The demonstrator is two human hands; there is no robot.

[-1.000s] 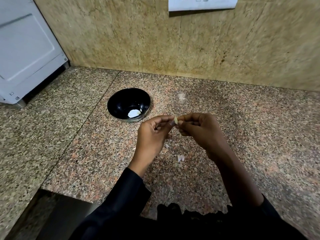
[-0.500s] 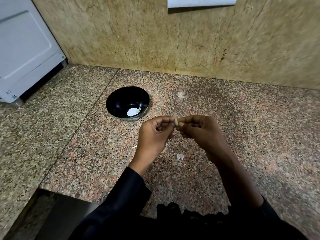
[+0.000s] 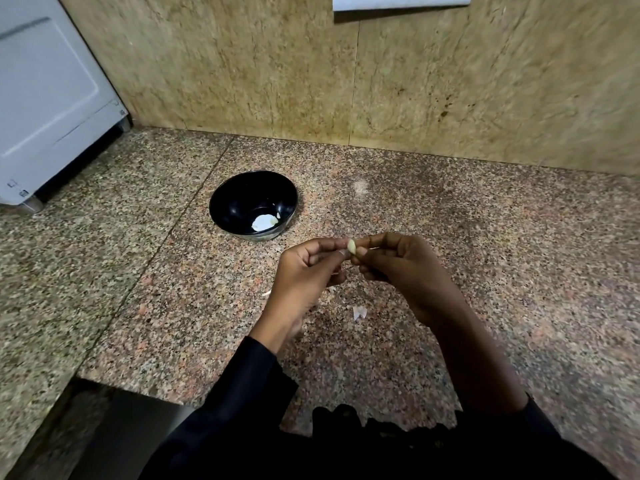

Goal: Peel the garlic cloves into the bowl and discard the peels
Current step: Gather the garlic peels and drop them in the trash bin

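Hardly anything shifted: both hands hold same spot above speckled granite counter (image 3: 485, 244). Left hand (image 3: 304, 271) and right hand (image 3: 405, 271) pinch small pale garlic clove (image 3: 352, 246) between fingertips, likely stripping skin. Black round bowl (image 3: 252, 204) sits near, holding peeled white garlic (image 3: 264, 222). Papery peel scrap (image 3: 359, 312) lies below, undiscarded.

White sheet (image 3: 401, 1) cut off at top edge; garlic clove (image 3: 352, 246) mostly hidden between fingertips.
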